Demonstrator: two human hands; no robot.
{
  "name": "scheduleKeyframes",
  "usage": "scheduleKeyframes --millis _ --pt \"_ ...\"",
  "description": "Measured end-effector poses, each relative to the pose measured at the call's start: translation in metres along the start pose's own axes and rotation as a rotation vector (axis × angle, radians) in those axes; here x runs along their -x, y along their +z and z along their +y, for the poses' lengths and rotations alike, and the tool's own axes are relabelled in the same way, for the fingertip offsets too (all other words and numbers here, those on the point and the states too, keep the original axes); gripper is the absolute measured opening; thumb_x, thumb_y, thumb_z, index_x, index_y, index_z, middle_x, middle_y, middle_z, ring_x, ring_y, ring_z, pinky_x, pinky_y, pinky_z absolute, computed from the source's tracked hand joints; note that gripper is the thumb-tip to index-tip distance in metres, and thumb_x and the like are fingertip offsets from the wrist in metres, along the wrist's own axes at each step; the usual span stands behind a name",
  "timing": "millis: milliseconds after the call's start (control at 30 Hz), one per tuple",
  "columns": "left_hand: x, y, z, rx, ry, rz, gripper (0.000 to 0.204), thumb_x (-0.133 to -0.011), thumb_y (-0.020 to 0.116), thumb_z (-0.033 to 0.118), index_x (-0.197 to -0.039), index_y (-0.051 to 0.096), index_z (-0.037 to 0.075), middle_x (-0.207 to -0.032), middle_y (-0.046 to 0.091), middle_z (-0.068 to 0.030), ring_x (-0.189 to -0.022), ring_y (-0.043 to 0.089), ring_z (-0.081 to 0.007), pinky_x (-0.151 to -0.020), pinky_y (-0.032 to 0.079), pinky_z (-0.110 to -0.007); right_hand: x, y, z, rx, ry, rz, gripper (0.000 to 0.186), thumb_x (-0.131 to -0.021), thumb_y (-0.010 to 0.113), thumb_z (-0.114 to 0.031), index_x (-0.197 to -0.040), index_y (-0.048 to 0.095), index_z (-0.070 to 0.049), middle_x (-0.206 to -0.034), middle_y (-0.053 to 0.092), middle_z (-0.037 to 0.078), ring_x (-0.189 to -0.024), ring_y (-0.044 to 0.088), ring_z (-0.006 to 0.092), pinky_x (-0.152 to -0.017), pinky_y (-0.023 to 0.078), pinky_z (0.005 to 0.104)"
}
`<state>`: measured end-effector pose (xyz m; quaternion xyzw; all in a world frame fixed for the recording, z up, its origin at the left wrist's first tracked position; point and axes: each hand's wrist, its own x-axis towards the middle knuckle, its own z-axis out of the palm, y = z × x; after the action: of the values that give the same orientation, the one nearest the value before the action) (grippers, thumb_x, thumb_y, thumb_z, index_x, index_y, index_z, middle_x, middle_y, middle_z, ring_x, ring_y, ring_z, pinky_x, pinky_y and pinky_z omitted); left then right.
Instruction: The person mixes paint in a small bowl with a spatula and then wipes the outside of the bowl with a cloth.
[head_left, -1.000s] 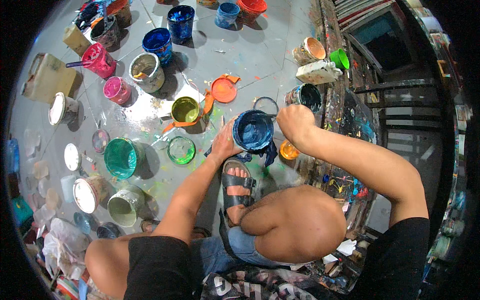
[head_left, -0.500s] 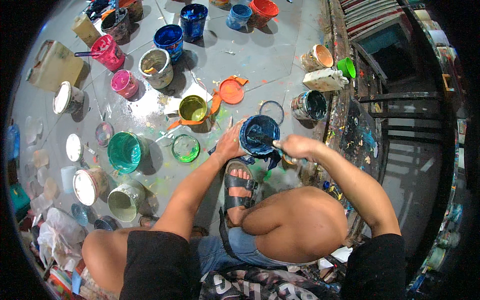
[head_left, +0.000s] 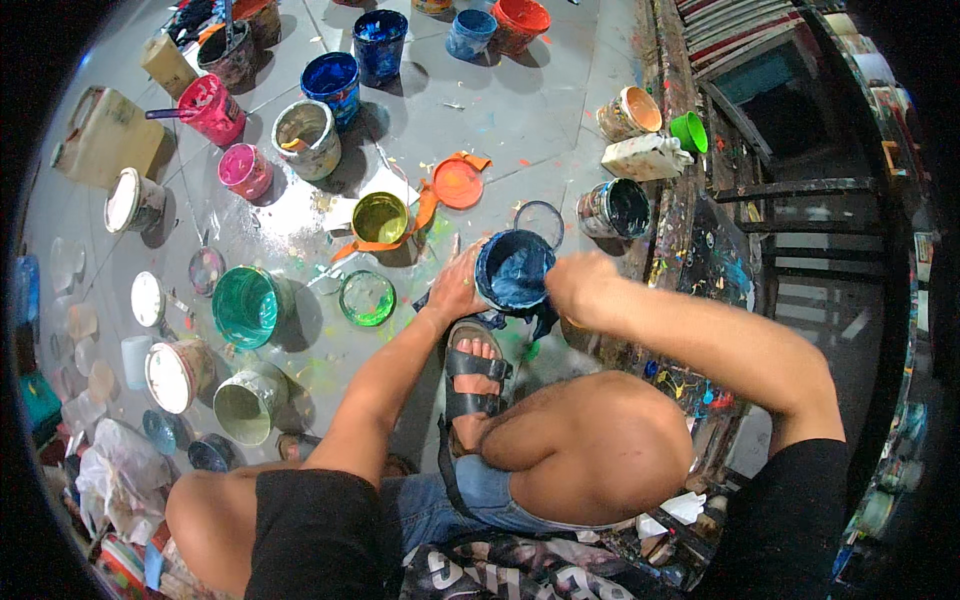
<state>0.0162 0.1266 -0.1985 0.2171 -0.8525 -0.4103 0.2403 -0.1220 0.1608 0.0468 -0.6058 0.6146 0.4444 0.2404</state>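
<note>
Head view, left hand (head_left: 457, 290) steadying blue paint can (head_left: 513, 272), right hand (head_left: 578, 285) at rim

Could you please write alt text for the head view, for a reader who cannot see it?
A seated person steadies a can of blue paint on the floor with the left hand, while the right hand rests at its rim. Open paint cans in green, pink and yellow-green and loose lids crowd the spattered floor around a sandalled foot.
</note>
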Motion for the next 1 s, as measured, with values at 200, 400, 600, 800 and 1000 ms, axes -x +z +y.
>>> scheduleKeyframes --millis 200,400,600,800,1000 --pt "-0.001 0.001 -0.004 -0.132 0.036 -0.003 0.099 -0.065 0.08 0.045 -0.142 0.035 0.002 -0.143 0.045 -0.0157 -0.136 0.041 -0.0294 -0.12 0.015 -0.052 -0.004 -0.016 -0.04 -0.079 0.014 0.059 0.024 -0.081 0.068 -0.021 -0.098 0.075 -0.006 -0.101 0.072 0.015 -0.094 0.072 0.0257 -0.073 0.059 0.0369" --pt "-0.004 0.006 0.0 -0.029 0.044 0.032 0.098 -0.065 0.08 0.045 -0.142 0.036 0.002 -0.142 0.047 -0.0161 -0.134 0.044 -0.0296 -0.119 0.016 -0.054 -0.013 -0.007 0.017 0.086 0.124 0.18 0.017 -0.081 0.067 -0.02 -0.09 0.076 -0.01 -0.092 0.074 0.009 -0.085 0.073 0.0238 -0.067 0.059 0.0369" --pt "0.003 0.007 -0.009 -0.049 -0.02 0.014 0.097 -0.064 0.081 0.043 -0.142 0.037 0.003 -0.141 0.048 -0.0159 -0.133 0.044 -0.03 -0.119 0.015 -0.054 0.002 0.003 -0.006 -0.052 -0.021 0.076 0.018 -0.082 0.066 -0.018 -0.093 0.075 -0.007 -0.095 0.073 0.015 -0.088 0.073 0.0257 -0.07 0.059 0.037" --pt "0.003 0.004 -0.009 -0.023 0.014 0.005 0.096 -0.066 0.08 0.042 -0.142 0.036 0.002 -0.142 0.047 -0.0158 -0.133 0.044 -0.0298 -0.12 0.015 -0.052 0.002 -0.023 -0.036 -0.024 -0.04 0.109 0.02 -0.083 0.065 -0.017 -0.096 0.076 -0.007 -0.1 0.073 0.014 -0.093 0.072 0.0268 -0.073 0.058 0.0376" --pt "0.0 0.013 -0.004 -0.074 0.034 0.016 0.101 -0.065 0.08 0.043 -0.143 0.032 0.001 -0.144 0.044 -0.0164 -0.134 0.044 -0.0293 -0.12 0.015 -0.05 -0.014 -0.006 0.013 0.102 0.126 0.128 0.02 -0.077 0.075 -0.021 -0.095 0.076 -0.012 -0.094 0.074 0.007 -0.086 0.073 0.0209 -0.068 0.059 0.035"
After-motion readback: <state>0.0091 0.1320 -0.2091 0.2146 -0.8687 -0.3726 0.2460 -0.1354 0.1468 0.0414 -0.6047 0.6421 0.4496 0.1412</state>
